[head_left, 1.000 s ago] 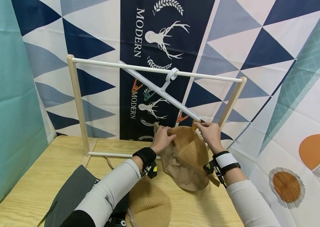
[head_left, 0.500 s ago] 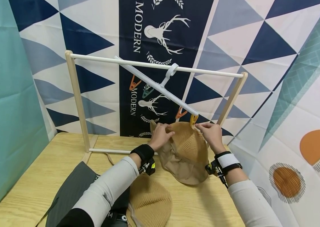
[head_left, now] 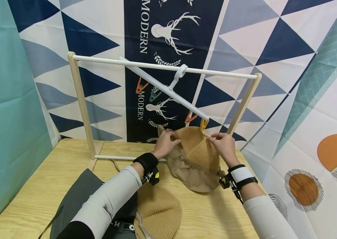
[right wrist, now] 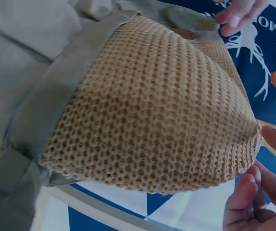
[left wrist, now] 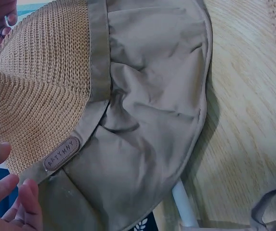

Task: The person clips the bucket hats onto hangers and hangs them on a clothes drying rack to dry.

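A tan sun hat (head_left: pixel 198 149) with a knitted crown and fabric brim hangs by its crown from the yellow clip (head_left: pixel 204 124) at the near end of a white hanger (head_left: pixel 162 87). The brim carries a small leather label (left wrist: pixel 61 154). My left hand (head_left: pixel 166 143) is beside the crown and brim on the left, thumb and fingers apart, nothing visible between them. On the right, my right hand (head_left: pixel 224 146) has its thumb and fingertips spread at the crown's top edge, just below the clip. The hat's far side is hidden.
The hanger hooks over the white bar (head_left: pixel 105 60) of a wooden-legged rack (head_left: pixel 82 103). Orange (head_left: pixel 141 85) and green clips (head_left: pixel 155 94) hang along it. A second knitted hat (head_left: pixel 159 210) and a dark grey cloth item (head_left: pixel 79 196) lie on the table (head_left: pixel 37 186).
My right hand has come off the yellow clip and moved slightly down and right to the crown's edge. The hat hangs from the clip. The head view has tilted a little.
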### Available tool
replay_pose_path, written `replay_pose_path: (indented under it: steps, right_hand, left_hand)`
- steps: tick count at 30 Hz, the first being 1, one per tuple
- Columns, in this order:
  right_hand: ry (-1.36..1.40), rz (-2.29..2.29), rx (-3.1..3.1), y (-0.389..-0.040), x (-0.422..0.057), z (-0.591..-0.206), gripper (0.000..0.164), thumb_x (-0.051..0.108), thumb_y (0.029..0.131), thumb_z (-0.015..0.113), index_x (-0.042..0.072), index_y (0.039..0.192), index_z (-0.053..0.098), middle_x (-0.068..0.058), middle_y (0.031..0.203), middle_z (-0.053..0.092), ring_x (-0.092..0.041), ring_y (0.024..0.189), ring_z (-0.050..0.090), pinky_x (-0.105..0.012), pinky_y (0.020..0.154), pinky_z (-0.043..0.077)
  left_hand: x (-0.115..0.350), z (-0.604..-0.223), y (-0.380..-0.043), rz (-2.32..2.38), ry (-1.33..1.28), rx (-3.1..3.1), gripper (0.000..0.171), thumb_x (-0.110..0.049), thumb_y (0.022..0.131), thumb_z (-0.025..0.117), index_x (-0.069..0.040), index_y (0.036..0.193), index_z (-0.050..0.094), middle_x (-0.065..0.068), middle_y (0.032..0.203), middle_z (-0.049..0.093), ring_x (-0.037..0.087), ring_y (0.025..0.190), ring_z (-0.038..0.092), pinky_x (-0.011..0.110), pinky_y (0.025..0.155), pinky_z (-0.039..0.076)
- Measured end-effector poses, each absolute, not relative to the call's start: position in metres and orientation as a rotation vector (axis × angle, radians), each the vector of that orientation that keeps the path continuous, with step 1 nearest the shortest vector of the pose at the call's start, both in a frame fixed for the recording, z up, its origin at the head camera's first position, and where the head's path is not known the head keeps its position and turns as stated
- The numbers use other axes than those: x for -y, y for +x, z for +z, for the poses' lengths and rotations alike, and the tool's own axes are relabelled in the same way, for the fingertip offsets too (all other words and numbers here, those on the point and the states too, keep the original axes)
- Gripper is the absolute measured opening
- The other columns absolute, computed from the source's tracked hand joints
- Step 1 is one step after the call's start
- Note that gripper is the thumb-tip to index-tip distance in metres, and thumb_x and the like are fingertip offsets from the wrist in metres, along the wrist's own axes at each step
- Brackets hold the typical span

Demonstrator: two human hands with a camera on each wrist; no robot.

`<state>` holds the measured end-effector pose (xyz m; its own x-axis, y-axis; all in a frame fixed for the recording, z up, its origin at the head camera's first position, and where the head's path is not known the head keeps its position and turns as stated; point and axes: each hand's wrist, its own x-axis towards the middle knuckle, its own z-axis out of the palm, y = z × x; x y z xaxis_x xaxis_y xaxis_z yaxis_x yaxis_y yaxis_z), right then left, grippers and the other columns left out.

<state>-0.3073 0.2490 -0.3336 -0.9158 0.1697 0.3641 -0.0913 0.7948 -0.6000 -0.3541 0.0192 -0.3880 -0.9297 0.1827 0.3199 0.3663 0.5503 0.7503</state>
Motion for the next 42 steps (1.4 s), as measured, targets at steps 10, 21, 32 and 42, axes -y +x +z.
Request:
replay_pose_path:
  steps: [10,21,32,42]
  right_hand:
    - [0.107,0.723,2.532,-0.303,-0.241,-0.342,0.029,0.014,0.084,0.072,-0.005,0.106,0.071,-0.02,0.081,0.068,-0.028,0.068,0.06,-0.029,0.059,0.041]
    - [0.148,0.791,2.511,-0.298,-0.24,-0.343,0.024,0.018,0.088,0.072,-0.003,0.1,0.072,-0.018,0.082,0.07,-0.027,0.071,0.062,-0.029,0.062,0.043]
    - [0.155,0.921,2.624,-0.285,-0.232,-0.35,0.029,0.02,0.089,0.071,-0.002,0.108,0.071,-0.018,0.089,0.071,-0.021,0.074,0.061,-0.025,0.063,0.045]
    - [0.187,0.89,2.71,-0.273,-0.225,-0.347,0.03,0.022,0.088,0.072,-0.003,0.106,0.071,-0.017,0.088,0.072,-0.024,0.077,0.065,-0.027,0.062,0.046]
  left_hand:
    - [-0.014,-0.394,-0.353,-1.294,-0.45,2.619,0.032,-0.026,0.093,0.067,-0.007,0.119,0.067,0.014,0.128,0.057,0.029,0.121,0.051,0.043,0.098,0.044]
    - [-0.002,-0.388,-0.351,-1.329,-0.407,2.631,0.034,-0.027,0.094,0.066,-0.01,0.123,0.065,0.015,0.127,0.055,0.03,0.116,0.053,0.043,0.097,0.045]
    - [0.011,-0.387,-0.343,-1.332,-0.392,2.622,0.034,-0.026,0.093,0.067,-0.008,0.122,0.065,0.015,0.126,0.055,0.03,0.118,0.053,0.045,0.098,0.044]
    - [0.017,-0.386,-0.336,-1.323,-0.38,2.644,0.038,-0.027,0.094,0.066,-0.007,0.126,0.062,0.016,0.128,0.054,0.03,0.116,0.054,0.044,0.095,0.045]
